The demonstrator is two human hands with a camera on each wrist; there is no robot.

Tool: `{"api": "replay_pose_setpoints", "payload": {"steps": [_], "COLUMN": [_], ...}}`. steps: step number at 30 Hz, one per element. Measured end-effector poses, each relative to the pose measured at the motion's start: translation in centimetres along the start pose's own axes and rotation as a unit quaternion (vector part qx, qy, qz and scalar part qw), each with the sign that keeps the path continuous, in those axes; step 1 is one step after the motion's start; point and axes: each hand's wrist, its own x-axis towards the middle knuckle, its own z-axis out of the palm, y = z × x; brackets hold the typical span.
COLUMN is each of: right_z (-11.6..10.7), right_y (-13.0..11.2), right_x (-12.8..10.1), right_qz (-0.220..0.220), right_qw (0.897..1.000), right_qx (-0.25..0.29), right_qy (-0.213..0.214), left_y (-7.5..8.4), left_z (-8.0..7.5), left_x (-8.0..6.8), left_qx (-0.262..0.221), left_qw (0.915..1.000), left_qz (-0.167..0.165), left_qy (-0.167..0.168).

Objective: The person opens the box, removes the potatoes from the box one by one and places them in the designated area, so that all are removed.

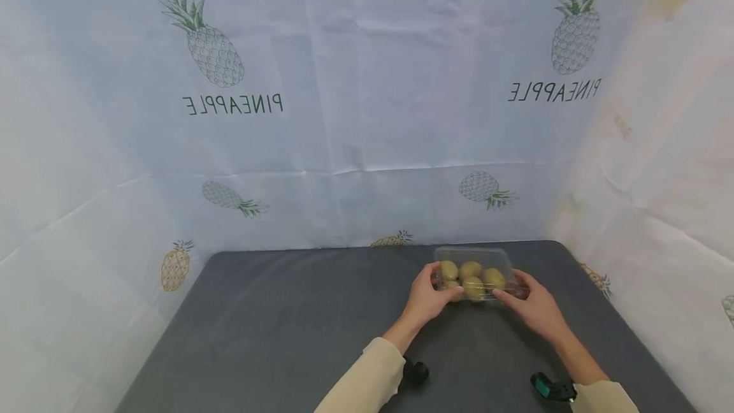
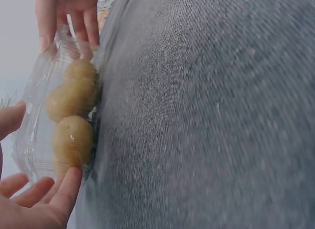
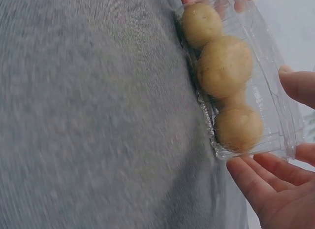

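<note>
A clear plastic clamshell box (image 1: 473, 253) lies on the far right part of the grey table (image 1: 258, 336). Inside are several yellow-brown round fruits (image 1: 471, 269). My left hand (image 1: 437, 288) holds its left end, thumb on top and fingers along the front. My right hand (image 1: 511, 293) holds the right end the same way. In the left wrist view the box (image 2: 33, 140) and fruits (image 2: 73, 140) sit between my thumb and fingers (image 2: 59, 189). The right wrist view shows the box (image 3: 276, 93), the fruits (image 3: 224, 66) and my right fingers (image 3: 261, 177) at its end.
White cloth printed with pineapples (image 1: 215, 56) hangs behind and along both sides of the table. The table's rounded far right corner (image 1: 564, 248) lies close behind the box. Wrist-worn devices (image 1: 552, 387) show near my sleeves.
</note>
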Motion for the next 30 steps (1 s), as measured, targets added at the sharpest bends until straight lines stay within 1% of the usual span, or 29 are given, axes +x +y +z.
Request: {"api": "replay_pose_setpoints", "payload": {"steps": [11,20,30], "right_z": [1.5,3.0,3.9], "right_y": [-1.2,-2.5,-3.5], "right_x": [-0.3,0.2,0.2], "right_qz": [0.005,0.002,-0.003], "right_qw": [1.000,1.000,0.999], "right_qx": [0.015,0.023,0.033], "right_qy": [-0.001,-0.014,-0.015], "left_y": [-0.8,-1.5,-1.5], "left_z": [-2.2,-4.2,-5.5], "left_x": [-0.6,-1.1,-1.5], "left_qx": [-0.004,-0.005,0.011], "left_qw": [1.0000,1.0000,0.9999], "left_qz": [0.005,-0.005,-0.002], "left_qy": [-0.005,0.002,0.010]}}
